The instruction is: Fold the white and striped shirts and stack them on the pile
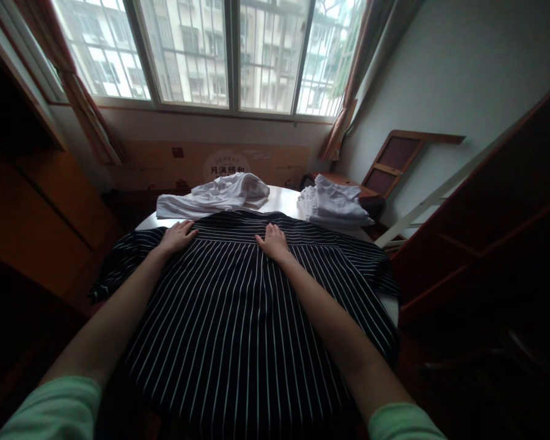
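Note:
A black shirt with white stripes (229,305) lies spread face down over a round white table (282,197), its hem hanging toward me. My left hand (178,236) rests flat on the shirt's left shoulder, fingers stretched out. Near the middle of the upper back, my right hand (274,240) lies palm down with the thumb apart from the fingers. Neither hand grips the cloth. One sleeve droops off the table at the left, and the other stretches to the right edge.
Rumpled white clothing (215,195) lies at the table's far left. A stack of folded white clothes (332,201) sits at the far right. Beyond are a printed board (156,165) under the window and a wooden chair (394,162). Dark wooden furniture (476,232) stands at the right.

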The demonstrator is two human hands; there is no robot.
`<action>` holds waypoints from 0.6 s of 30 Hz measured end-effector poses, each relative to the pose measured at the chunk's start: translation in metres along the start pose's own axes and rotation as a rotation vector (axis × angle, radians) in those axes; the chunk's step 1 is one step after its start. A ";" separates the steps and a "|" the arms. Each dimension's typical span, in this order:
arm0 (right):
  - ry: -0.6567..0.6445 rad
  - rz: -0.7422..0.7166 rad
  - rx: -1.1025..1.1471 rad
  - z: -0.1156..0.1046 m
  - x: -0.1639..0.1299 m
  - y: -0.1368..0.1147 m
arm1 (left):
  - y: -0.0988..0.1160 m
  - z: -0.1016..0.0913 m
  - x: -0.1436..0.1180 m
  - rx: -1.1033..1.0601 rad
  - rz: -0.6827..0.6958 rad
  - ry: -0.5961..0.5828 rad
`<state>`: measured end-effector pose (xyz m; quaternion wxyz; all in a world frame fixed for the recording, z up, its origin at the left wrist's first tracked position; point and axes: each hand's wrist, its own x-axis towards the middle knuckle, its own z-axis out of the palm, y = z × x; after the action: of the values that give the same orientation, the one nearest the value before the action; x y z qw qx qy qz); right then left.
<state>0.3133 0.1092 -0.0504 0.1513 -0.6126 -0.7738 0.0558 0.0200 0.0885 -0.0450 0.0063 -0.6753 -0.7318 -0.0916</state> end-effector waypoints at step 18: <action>-0.001 -0.002 -0.003 -0.003 -0.002 -0.001 | -0.097 -0.069 -0.031 -0.381 -0.245 -0.575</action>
<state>0.3139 0.1065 -0.0481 0.1500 -0.6120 -0.7746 0.0546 -0.0811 0.0416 0.0069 -0.3367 -0.5699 -0.7488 -0.0328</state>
